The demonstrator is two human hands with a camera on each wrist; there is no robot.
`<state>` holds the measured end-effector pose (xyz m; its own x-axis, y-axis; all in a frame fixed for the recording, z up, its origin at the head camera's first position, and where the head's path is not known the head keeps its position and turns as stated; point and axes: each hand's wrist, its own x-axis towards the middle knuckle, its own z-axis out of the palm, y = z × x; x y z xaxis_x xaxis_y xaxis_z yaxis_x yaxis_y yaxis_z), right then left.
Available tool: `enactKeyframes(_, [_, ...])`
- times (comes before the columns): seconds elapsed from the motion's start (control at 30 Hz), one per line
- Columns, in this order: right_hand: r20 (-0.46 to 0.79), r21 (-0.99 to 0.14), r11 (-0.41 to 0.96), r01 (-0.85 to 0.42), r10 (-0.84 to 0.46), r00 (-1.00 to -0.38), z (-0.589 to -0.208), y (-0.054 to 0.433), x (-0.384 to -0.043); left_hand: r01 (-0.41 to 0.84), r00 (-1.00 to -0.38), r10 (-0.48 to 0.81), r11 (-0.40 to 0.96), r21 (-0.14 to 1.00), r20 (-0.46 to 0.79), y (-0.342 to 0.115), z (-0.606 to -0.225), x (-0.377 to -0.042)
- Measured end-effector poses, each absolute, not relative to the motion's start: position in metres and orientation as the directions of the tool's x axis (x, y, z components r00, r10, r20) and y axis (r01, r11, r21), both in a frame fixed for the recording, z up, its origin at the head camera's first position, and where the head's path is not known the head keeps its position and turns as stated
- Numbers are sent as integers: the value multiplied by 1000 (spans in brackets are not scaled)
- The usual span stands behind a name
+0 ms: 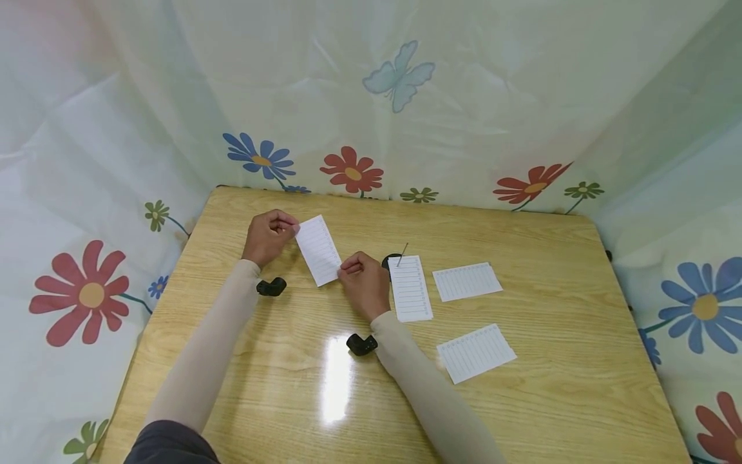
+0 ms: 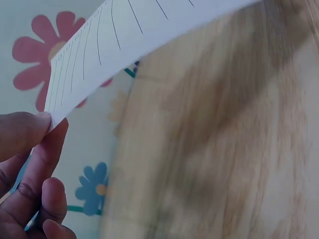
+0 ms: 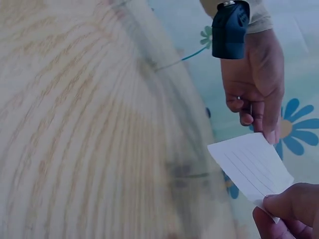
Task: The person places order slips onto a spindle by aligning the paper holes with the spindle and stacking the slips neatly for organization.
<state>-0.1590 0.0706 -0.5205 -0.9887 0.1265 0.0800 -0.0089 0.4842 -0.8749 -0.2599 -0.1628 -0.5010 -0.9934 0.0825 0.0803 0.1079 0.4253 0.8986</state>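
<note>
A white lined paper slip (image 1: 319, 251) is held up above the table between both hands. My left hand (image 1: 269, 237) pinches its upper left corner between thumb and index finger, the other fingers loosely curled. At the lower right corner, my right hand (image 1: 366, 283) pinches the slip with thumb and fingertips. The left wrist view shows the slip bowing slightly. Just right of my right hand, a thin metal spike (image 1: 402, 253) stands on a black base, partly hidden by another lined slip (image 1: 410, 290) at the foot of the spike.
Two more lined slips, one farther back (image 1: 467, 281) and one nearer (image 1: 476, 353), lie on the wooden table (image 1: 556, 290) to the right. A flowered curtain (image 1: 452, 129) borders the table at the back and sides. Each wrist carries a small black camera.
</note>
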Motion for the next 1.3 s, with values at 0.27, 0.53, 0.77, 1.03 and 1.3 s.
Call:
enactKeyframes(0.27, [107, -914, 402, -47, 130, -986, -508, 86, -145, 187, -981, 124, 398, 898, 149, -151, -484, -254])
enactKeyframes(0.53, [172, -928, 356, -112, 141, -975, -494, 105, -127, 224, -971, 159, 347, 911, 178, -130, -465, -248])
enactKeyframes(0.77, [249, -924, 340, -175, 186, -951, -482, 121, -114, 237, -964, 193, 319, 918, 182, -111, -452, -247])
enactKeyframes(1.03, [284, -914, 359, -188, 236, -929, -476, 141, -102, 254, -949, 257, 271, 928, 185, -89, -442, -245])
enactKeyframes(1.3, [284, -920, 351, -175, 289, -914, -472, 159, -88, 281, -925, 326, 241, 929, 195, -64, -437, -245])
